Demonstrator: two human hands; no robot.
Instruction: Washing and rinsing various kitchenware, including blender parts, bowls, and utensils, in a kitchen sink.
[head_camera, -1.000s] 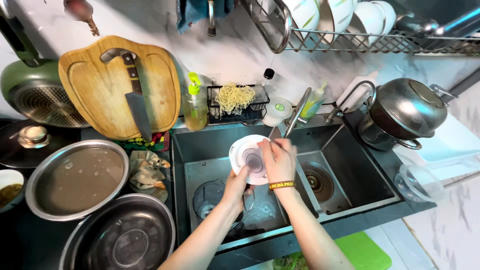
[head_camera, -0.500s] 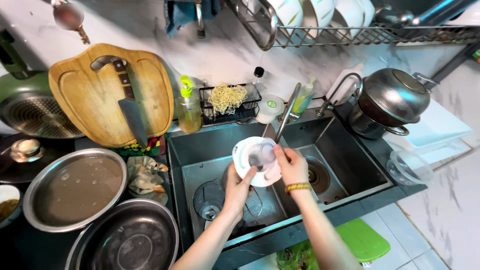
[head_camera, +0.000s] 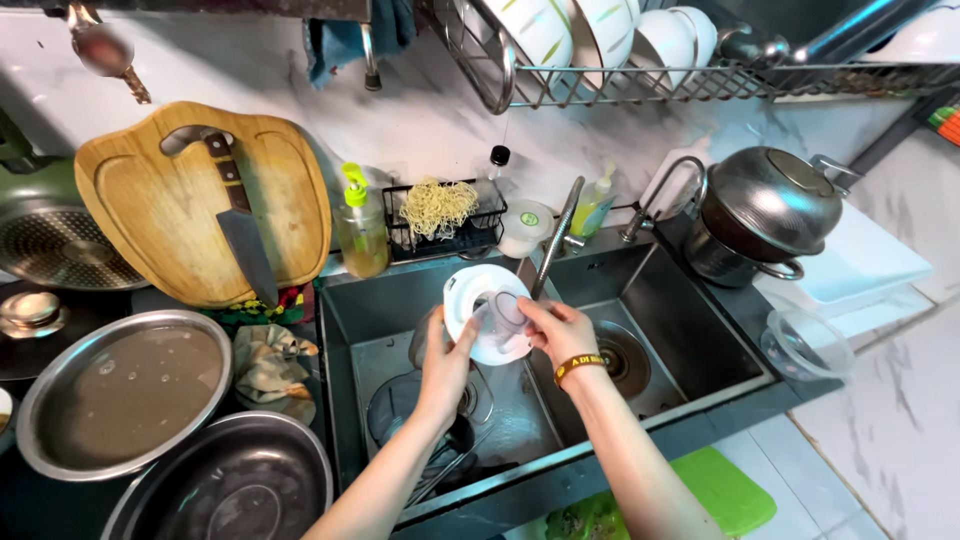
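Over the left basin of the steel sink (head_camera: 690, 330) I hold a round white lid-like piece with a clear plastic cup part (head_camera: 487, 310) in its middle. My left hand (head_camera: 447, 365) grips its lower left edge. My right hand (head_camera: 555, 330), with a yellow band on the wrist, holds its right side, fingers on the clear part. The faucet spout (head_camera: 553, 240) ends just above and behind it. Beneath, in the basin, lies a glass lid (head_camera: 425, 410) with utensils.
Wooden cutting board (head_camera: 205, 200) with a cleaver leans at left. Two steel bowls (head_camera: 125, 390) and a rag sit on the left counter. Soap bottle (head_camera: 362, 225) and scrubber basket stand behind the sink. Steel pot (head_camera: 765, 215) and clear bowl (head_camera: 805, 345) at right; dish rack (head_camera: 640, 50) overhead.
My hands have kept hold of the white piece over the basin; my right hand shifted more onto its clear middle part. The view moved slightly.
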